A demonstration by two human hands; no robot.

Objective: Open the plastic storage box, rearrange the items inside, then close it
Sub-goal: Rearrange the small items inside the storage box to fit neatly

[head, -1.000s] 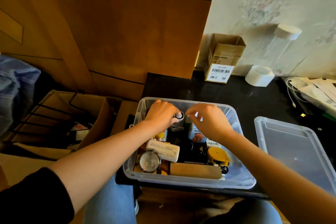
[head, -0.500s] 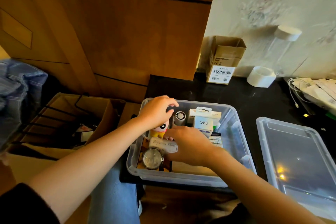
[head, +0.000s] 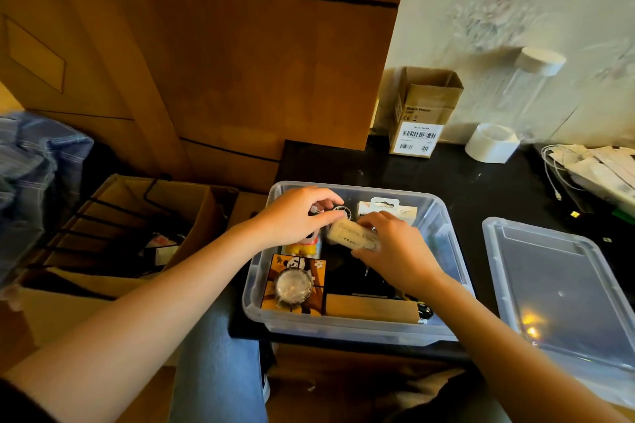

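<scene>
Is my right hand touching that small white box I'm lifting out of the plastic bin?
Touching. The head view shows the right hand with its fingers wrapped around the small white box, holding it above the items in the clear storage box.

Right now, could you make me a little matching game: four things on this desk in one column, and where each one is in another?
Things:
1. lid
2. cardboard box
3. white block
4. wooden block

Places:
A. held in the right hand
B. against the wall at the back
C. on the desk right of the storage box
D. inside the storage box, along its near wall

Pairs: 1-C, 2-B, 3-A, 4-D
</scene>
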